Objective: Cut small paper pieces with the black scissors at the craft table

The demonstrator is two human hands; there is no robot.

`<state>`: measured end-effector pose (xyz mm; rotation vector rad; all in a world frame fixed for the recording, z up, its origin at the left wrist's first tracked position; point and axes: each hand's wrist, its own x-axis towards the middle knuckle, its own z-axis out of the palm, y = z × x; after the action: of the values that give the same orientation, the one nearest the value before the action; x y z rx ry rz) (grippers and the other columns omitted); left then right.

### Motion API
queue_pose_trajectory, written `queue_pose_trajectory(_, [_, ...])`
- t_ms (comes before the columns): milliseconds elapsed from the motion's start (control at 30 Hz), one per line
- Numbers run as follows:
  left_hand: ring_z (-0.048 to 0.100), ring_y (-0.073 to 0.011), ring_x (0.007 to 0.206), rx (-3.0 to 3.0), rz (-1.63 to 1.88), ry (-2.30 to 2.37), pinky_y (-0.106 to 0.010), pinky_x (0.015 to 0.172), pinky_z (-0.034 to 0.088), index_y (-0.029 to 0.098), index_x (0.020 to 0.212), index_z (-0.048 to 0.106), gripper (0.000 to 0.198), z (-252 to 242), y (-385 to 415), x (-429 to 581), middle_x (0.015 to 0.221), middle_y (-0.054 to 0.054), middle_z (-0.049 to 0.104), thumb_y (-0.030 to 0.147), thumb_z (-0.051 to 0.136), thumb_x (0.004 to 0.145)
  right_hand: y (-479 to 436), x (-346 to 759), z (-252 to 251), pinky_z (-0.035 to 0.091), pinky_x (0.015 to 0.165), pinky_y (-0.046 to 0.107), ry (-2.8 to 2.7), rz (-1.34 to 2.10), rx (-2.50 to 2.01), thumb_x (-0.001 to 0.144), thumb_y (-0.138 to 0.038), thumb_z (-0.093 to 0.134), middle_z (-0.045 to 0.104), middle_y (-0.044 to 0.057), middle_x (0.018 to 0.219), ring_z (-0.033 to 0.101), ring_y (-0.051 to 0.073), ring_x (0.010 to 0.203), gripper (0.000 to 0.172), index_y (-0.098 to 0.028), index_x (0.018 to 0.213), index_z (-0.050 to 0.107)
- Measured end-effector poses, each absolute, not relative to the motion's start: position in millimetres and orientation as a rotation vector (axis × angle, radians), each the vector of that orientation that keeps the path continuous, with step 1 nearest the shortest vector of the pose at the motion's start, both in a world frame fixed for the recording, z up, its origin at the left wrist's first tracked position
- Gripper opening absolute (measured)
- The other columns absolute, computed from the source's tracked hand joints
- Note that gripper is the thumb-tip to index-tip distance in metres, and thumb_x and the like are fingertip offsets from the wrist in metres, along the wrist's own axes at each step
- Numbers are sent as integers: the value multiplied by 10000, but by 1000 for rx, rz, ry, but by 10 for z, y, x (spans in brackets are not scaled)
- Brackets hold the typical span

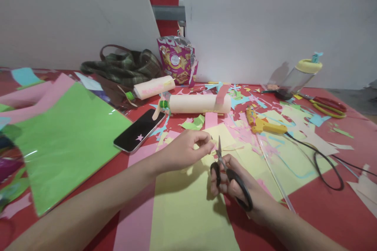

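Note:
My right hand (235, 184) grips a pair of scissors (232, 178) by its black handles, with the blades pointing away from me. Just left of the blade tips, my left hand (188, 149) pinches a small pale paper scrap (212, 145), partly hidden by the fingers. Both hands are over a yellow paper sheet (188, 211), which overlaps a pink sheet (134, 204). Beyond the hands lies a paper-wrapped bottle (194, 104) with a green neck and a pink strip across it. A black phone (140, 131) with a pink star on it rests left of my left hand.
A yellow glue gun (265, 123) with a black cord lies at right, near a clear bottle (297, 78) and red-and-yellow-handled scissors (328, 106). Green paper (73, 141) covers the left side. A second wrapped bottle (154, 87), a snack bag (176, 60) and a plaid bag (126, 64) stand behind.

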<state>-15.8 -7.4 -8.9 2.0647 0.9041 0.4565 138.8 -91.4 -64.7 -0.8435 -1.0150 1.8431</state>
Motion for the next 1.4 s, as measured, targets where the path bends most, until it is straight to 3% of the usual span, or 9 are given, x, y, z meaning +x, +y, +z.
queue_pose_trajectory(267, [407,-81,566,2089,429,906,-190,527,306,141,653,496,283,-98,-60,-167,590,28,467,324,337,798,-912,1385,-633,319,464,200,-1025,1836,-827,680,-443,560,489,7,756,513,125,617,335,-223,810,344])
queue_pose_trajectory(867, [353,-69,532,2087,425,885,-187,514,286,150,578,392,273,-80,-50,-188,548,47,383,316,350,791,-915,1416,-552,314,530,223,-1033,1863,-752,700,-442,542,484,-12,670,461,100,586,313,-210,799,357])
queue_pose_trajectory(1400, [355,-67,529,2094,417,880,-178,512,284,147,568,408,258,-60,-32,-194,541,48,384,295,370,775,-915,1419,-634,311,478,206,-1063,1854,-747,720,-433,525,440,-35,637,436,66,495,309,-207,794,327])
